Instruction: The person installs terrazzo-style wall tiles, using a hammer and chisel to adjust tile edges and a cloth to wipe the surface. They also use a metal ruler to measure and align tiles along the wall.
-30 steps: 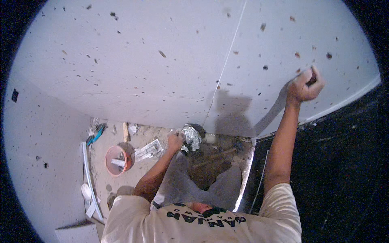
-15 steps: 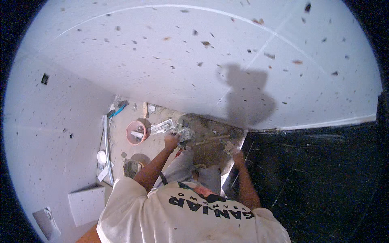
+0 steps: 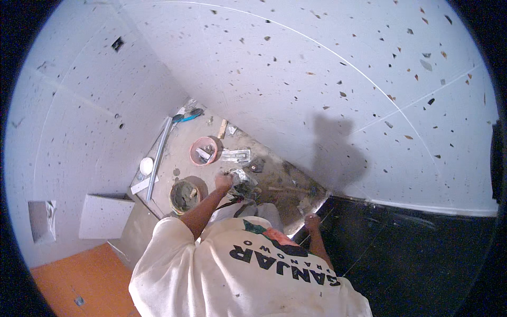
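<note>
My left hand point(image 3: 224, 181) is closed beside a crumpled, shiny bag-like thing point(image 3: 243, 178) smeared with grey; what its fingers hold, if anything, is hidden. Low by the edge of the black tiled surface point(image 3: 412, 253), my right hand point(image 3: 312, 221) is closed too, and I cannot make out anything in it. Just beyond the left hand lie a flat silvery tool point(image 3: 236, 156) and a small dark object point(image 3: 256, 166). A yellowish bucket point(image 3: 173, 202) of grey mortar stands to the left of my left forearm.
A pink bucket point(image 3: 193, 150) with things inside stands farther off. Along the left wall lie a long metal bar point(image 3: 160, 158), a white round lid-like thing point(image 3: 146, 166) and blue-handled tools point(image 3: 188, 117). A wood piece point(image 3: 222, 129) lies by the speckled far wall point(image 3: 296, 79).
The view has swung, so the floor and buckets sit differently in the picture. My right hand has drawn back toward me, away from a small piece near the wall. My left hand stays by the bag-like thing.
</note>
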Demonstrator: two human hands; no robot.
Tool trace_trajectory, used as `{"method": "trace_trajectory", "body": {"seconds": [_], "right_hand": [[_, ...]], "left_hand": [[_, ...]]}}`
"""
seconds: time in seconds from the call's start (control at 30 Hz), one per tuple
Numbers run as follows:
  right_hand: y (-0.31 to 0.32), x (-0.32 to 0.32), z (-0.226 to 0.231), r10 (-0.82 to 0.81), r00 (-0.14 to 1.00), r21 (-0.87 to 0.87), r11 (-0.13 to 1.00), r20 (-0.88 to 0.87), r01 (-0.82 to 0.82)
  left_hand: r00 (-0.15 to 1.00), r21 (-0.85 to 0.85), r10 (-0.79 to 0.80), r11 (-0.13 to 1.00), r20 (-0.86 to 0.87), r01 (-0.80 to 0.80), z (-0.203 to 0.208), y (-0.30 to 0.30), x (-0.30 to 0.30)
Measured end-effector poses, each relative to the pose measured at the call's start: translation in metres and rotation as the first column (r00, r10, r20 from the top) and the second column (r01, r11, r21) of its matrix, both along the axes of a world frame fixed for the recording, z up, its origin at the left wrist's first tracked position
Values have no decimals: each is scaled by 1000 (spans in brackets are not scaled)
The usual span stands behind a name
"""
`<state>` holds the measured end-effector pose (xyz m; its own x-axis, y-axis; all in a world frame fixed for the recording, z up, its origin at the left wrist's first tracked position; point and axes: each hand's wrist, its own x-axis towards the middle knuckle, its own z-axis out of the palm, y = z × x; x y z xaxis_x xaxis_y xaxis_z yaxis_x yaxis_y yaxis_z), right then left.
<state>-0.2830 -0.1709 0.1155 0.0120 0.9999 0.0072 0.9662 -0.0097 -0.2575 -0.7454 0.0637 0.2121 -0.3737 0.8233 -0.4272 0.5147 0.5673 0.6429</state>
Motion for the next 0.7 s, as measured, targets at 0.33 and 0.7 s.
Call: {"method": "trace_trajectory", "body": {"seconds": [0.33,0.7], "right_hand": [[54,44,5,-294,949,-217,939,-112,265],[37,-33,-9,276,916,-375,914,292,-156]], "left_hand": [[953,87,299,949,46,-302,18,-30,-53],[948,307,293,897,126,-318,10,12,-170]]}}
